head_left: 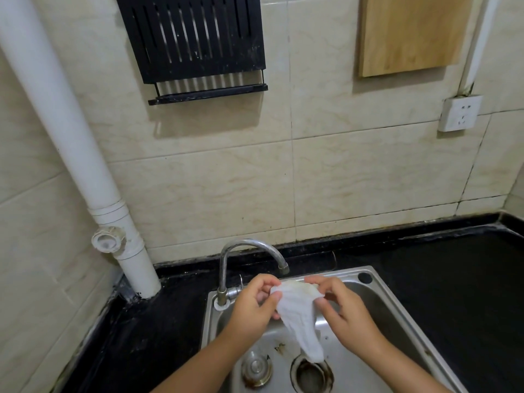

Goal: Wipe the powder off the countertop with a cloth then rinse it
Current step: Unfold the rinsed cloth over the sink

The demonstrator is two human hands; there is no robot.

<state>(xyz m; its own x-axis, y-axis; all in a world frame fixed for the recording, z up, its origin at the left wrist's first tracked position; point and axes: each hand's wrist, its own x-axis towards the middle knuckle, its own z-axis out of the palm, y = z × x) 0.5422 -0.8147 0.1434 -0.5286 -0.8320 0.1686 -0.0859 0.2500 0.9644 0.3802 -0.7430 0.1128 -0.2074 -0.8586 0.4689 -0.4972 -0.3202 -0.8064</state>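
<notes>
Both bare forearms reach up from the bottom edge toward the middle of the frame. The left hand (251, 303) and right hand (344, 306) meet just below centre, wrists angled inward, each with thumb and curled fingers (265, 280) pinching an upper corner of the cloth (297, 313) between them.

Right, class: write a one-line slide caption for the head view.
Both hands, left hand and right hand, hold a white cloth over the sink.

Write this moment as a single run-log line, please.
stage: rinse | left hand: pinches cloth | right hand: pinches cloth | cloth: stretched over sink, below faucet spout | water: none visible
</notes>
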